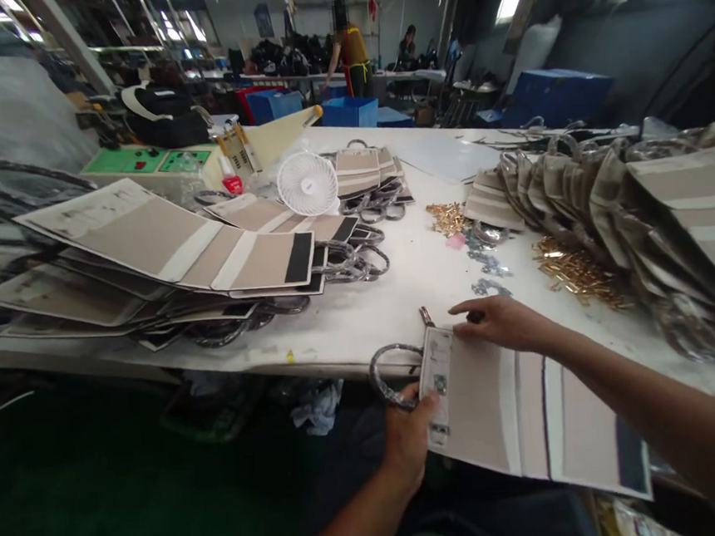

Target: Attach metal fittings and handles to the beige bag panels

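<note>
A beige bag panel (pixel 478 399) with pale stripes, a dark end strip and white edges lies tilted over the table's front edge. My left hand (pixel 408 439) grips its left end, thumb on top and fingers underneath, beside a plastic-wrapped loop handle (pixel 395 348). Small metal pieces (pixel 440 386) show on the pale strip near my thumb. At the panel's far edge is my right hand (pixel 506 322), its fingers bent around a small dark thing (pixel 475 317) that I cannot make out. A short brownish metal piece (pixel 425 316) sticks up by the panel's far left corner.
Stacked bag panels (pixel 123 238) with wrapped handles lie left. More panels (pixel 695 197) stand at right. Gold-coloured metal pieces (pixel 574 270) and clear small parts (pixel 488 261) lie beyond my right hand. A white fan (pixel 307 183) stands mid-table. People (pixel 354 51) are in the background.
</note>
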A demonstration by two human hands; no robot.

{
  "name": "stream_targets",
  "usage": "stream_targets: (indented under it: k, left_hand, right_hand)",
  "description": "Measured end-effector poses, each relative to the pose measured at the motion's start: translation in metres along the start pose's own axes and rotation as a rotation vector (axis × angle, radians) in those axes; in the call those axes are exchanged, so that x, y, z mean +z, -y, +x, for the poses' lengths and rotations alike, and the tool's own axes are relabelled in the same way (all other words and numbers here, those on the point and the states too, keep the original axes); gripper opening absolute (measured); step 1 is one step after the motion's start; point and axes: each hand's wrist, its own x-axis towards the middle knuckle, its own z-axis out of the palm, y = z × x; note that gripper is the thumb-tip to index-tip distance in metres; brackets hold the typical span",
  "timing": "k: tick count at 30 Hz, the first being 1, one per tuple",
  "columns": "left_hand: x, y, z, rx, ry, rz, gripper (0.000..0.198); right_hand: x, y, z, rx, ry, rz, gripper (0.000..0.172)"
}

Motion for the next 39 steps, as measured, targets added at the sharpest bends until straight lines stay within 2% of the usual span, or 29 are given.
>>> stream_targets:
  k: [3,5,8,10,13,17,22,26,29,31,34,39]
  left_hand:
    - [0.009,0.005,0.004,0.003,-0.074,0.017,0.037]
    - [0.015,0.008,0.006,-0.005,-0.111,0.040,0.035]
    - [0.023,0.009,0.007,-0.020,-0.145,0.042,0.034]
    - [0.026,0.009,0.008,-0.032,-0.160,0.019,0.033]
    - [0.028,0.009,0.009,-0.042,-0.182,-0.013,0.034]
    - [0.030,0.010,0.008,-0.032,-0.202,-0.016,0.032]
    - [0.033,0.005,0.008,-0.043,-0.200,-0.014,0.029]
    - [0.034,-0.002,0.008,-0.054,-0.183,-0.012,0.027]
    - [0.034,-0.002,0.007,-0.025,-0.171,-0.022,0.024]
    - [0.032,-0.001,0.007,-0.026,-0.164,-0.034,0.025]
    - [0.031,0.003,0.008,-0.022,-0.147,-0.050,0.028]
    - [0.033,0.002,0.006,0.009,-0.163,-0.094,0.023]
  right_hand:
    - [0.006,0.015,-0.018,-0.022,-0.354,0.107,0.035]
    - [0.013,0.027,-0.037,-0.013,-0.503,0.313,0.035]
    - [0.033,0.041,-0.055,-0.034,-0.555,0.824,0.041]
    - [0.048,0.042,-0.055,-0.067,-0.589,1.128,0.042]
    - [0.065,0.036,-0.045,-0.028,-0.654,1.338,0.041]
    - [0.072,0.025,-0.036,0.003,-0.709,1.467,0.041]
    - [0.080,0.025,-0.038,-0.137,-0.683,1.398,0.041]
    - [0.091,0.036,-0.037,-0.293,-0.539,1.060,0.043]
    - [0.088,0.043,-0.032,-0.273,-0.360,0.772,0.045]
    - [0.082,0.047,-0.029,-0.218,-0.289,0.732,0.048]
    - [0.076,0.052,-0.026,-0.209,-0.296,0.755,0.051]
    - [0.081,0.064,-0.026,-0.332,-0.239,0.589,0.047]
